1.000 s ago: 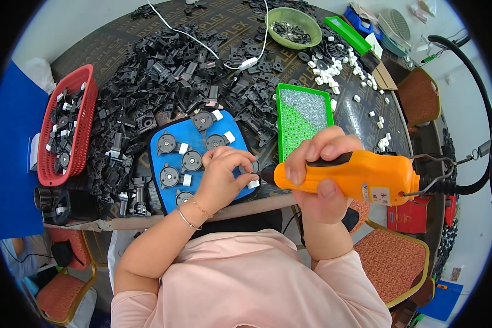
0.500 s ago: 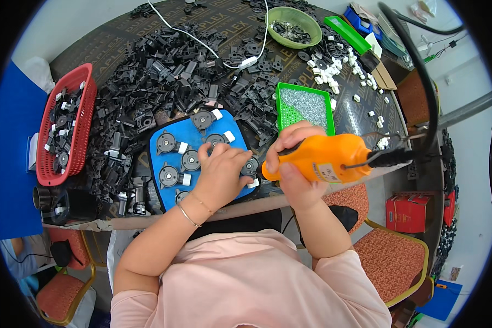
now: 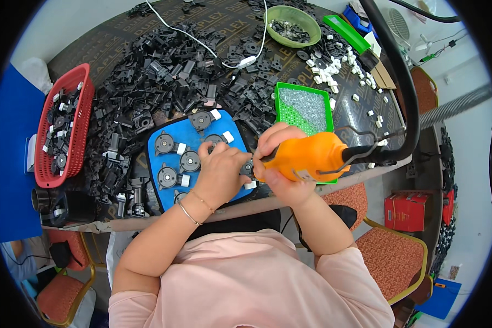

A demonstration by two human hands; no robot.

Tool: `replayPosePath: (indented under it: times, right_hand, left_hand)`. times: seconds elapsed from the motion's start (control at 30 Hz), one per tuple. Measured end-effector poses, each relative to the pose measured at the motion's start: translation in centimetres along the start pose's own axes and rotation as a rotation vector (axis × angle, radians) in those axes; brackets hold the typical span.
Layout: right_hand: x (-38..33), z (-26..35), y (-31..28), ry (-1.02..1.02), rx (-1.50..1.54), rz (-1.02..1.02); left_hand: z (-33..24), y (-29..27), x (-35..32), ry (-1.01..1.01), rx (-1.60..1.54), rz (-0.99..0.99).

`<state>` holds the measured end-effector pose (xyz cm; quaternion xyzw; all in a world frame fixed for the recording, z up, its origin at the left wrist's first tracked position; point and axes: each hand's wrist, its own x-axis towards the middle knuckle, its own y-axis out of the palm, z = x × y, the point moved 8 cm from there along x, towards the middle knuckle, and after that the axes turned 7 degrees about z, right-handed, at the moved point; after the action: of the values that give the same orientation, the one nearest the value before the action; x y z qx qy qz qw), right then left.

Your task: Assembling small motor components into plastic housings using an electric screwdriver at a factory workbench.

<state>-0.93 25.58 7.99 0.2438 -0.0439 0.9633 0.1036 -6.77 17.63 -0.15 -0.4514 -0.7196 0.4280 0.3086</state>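
My right hand (image 3: 283, 188) grips an orange electric screwdriver (image 3: 318, 153), its body tilted up to the right and its tip end hidden behind the fingers. Underneath lies a blue mat (image 3: 176, 127) bearing several round black plastic parts, each with a white tab. Across the mat reaches my left hand (image 3: 220, 174), its fingers curled and its thumb against the black part (image 3: 247, 168) at the mat's right edge. The fingers seem to hold that part in place, though they partly hide it. Another black part (image 3: 164, 144) sits at the mat's left side.
A heap of black plastic pieces (image 3: 164, 65) covers the table beyond the mat. Just behind the screwdriver stands a green tray (image 3: 291, 121) of small screws. White blocks (image 3: 328, 76) are scattered at far right. A red basket (image 3: 89, 109) stands left, a green bowl (image 3: 305, 41) at the back.
The screwdriver and my right hand have shifted left, closer to the left hand's part. The black cable behind the tool has swung left too. My left hand has barely moved.
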Motion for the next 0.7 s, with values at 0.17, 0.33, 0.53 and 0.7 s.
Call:
replayPosePath:
  times: [0.17,0.33,0.53,0.7]
  right_hand:
    - [-0.1,0.4,-2.5,-0.010,0.088,-0.078]
    - [-1.1,4.1,-7.9,-0.154,0.232,-0.154]
    - [-3.5,1.8,-10.3,-0.093,0.056,-0.371]
    - [-3.8,2.1,-8.4,-0.221,-0.087,-0.283]
  left_hand:
    - [-0.1,-0.1,0.0,0.012,-0.089,-0.003]
    - [0.1,0.1,-0.2,0.014,-0.117,0.006]
    - [-0.6,0.0,0.2,0.032,-0.152,0.078]
    - [-1.7,0.5,0.2,0.116,-0.172,0.126]
